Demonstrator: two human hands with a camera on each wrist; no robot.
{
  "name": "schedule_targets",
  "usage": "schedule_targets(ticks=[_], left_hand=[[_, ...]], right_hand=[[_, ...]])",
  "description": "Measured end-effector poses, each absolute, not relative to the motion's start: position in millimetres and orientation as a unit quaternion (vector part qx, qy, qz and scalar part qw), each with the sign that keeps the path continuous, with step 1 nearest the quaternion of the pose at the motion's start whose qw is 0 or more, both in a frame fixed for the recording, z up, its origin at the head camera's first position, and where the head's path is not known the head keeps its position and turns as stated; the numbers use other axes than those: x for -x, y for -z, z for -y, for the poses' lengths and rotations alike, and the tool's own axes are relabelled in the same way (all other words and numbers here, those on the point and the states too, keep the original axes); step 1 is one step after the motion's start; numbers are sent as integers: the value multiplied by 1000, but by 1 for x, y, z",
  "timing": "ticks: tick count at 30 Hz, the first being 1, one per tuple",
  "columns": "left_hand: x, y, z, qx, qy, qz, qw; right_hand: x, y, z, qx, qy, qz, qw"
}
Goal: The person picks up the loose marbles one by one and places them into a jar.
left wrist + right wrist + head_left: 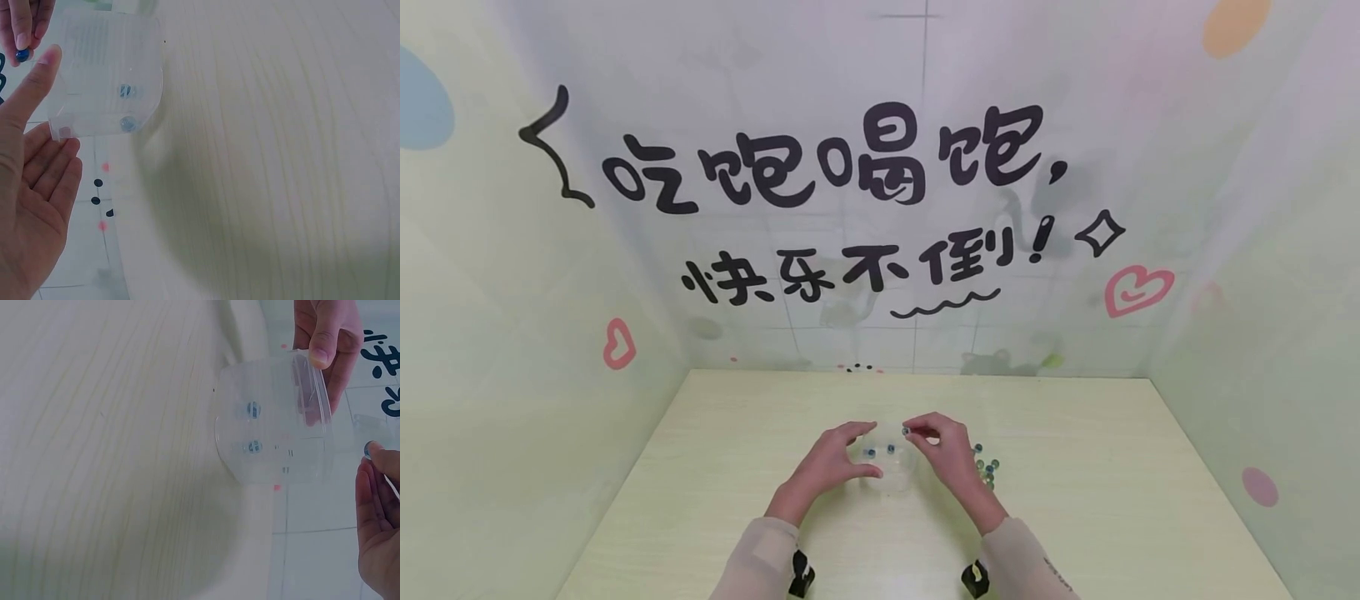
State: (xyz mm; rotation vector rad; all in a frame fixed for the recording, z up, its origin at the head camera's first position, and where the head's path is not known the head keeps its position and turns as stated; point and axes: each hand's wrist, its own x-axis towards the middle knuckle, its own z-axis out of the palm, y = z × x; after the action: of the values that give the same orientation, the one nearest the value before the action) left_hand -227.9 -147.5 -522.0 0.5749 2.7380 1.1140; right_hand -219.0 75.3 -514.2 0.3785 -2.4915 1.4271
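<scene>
A clear plastic container (895,481) stands on the table in the middle of the head view. My left hand (826,460) grips its left side, the thumb at the near rim and the fingers round the far side. Two blue-patterned glass marbles (253,410) lie inside on the bottom. Between the thumb and index fingertip of my right hand (951,454), a dark blue marble (22,55) is pinched. That hand is at the container's right side, with the marble held just above rim height.
Several loose blue and yellowish glass marbles (989,472) lie on the pale wood table (1090,483), right of my right forearm. A printed wall sheet (880,350) rises behind the table's back edge, with similar sheets on both sides. Black straps (801,575) show at the wrists.
</scene>
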Motion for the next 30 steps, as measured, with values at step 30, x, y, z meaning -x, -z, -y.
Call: schedule_targets(ticks=[30], left_hand=[[228,522,147,-190,-369,-908,60]], right_hand=[[215,508,-87,-124,-501,845,139]])
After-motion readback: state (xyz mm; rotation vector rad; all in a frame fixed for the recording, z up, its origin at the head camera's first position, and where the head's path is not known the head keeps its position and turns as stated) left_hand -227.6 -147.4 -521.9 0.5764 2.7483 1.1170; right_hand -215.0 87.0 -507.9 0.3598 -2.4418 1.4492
